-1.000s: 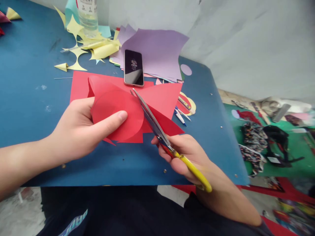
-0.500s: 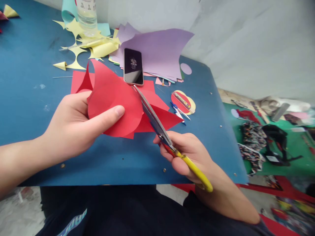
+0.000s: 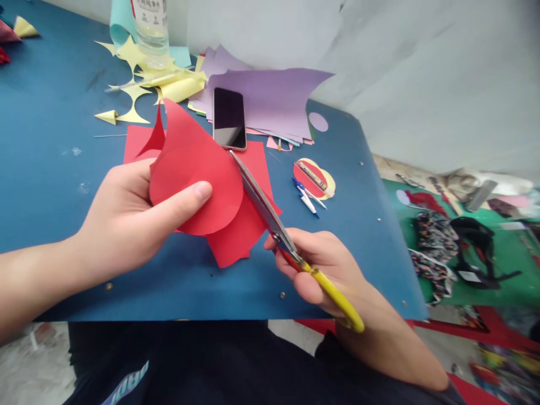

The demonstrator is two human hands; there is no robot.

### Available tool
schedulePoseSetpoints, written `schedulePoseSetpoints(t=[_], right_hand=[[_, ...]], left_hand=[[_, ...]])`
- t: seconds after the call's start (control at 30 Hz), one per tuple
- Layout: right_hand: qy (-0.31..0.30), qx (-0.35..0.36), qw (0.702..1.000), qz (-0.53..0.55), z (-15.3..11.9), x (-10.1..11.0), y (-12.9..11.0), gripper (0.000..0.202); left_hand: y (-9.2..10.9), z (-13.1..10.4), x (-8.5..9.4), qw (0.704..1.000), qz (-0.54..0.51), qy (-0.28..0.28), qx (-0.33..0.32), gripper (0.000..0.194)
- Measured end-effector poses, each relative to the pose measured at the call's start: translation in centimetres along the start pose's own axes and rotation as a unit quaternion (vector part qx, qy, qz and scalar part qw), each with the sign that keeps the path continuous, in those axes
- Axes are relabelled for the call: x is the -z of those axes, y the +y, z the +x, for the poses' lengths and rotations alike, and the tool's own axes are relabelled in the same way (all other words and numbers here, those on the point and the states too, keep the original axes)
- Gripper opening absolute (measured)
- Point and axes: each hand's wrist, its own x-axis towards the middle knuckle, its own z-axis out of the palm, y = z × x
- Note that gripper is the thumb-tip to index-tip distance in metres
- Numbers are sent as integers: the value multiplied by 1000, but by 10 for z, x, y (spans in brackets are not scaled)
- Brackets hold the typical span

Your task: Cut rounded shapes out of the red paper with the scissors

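My left hand (image 3: 130, 208) grips a sheet of red paper (image 3: 198, 152), thumb pressed on top and the fingers hidden behind it. The paper's lower edge is cut to a round curve, and a faint pencil-like arc runs across its upper part. In my right hand (image 3: 316, 264) is a pair of scissors (image 3: 274, 225) with yellow and red handles. Its blades look nearly closed and lie along the paper's right edge, pointing up and left. A red offcut (image 3: 236, 239) hangs or lies below the curve. More red paper (image 3: 137, 138) rests on the table underneath.
Behind the red paper lie a phone (image 3: 229, 118), purple sheets (image 3: 274, 101), yellow scraps (image 3: 181, 84) and a clear bottle (image 3: 152, 34). To the right are a compass (image 3: 307, 197) and red and yellow paper circles (image 3: 327, 175). A wall (image 3: 422, 73) borders the blue table (image 3: 54, 169).
The red offcut has swung from pointing right to hanging downward below the curve. The phone's screen has gone dark. Both hands keep nearly the same place.
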Motion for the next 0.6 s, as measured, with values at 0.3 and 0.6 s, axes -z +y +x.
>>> schedulePoseSetpoints(t=[0.3,0.6], right_hand=[[-16,7,1000,-9,-2,1,0,76],[-49,4,999,0,-1,1,0,75]], left_hand=[[3,2,-4,998,43,1,-43,21],[4,3,-4,997,57,-25,-40,15]])
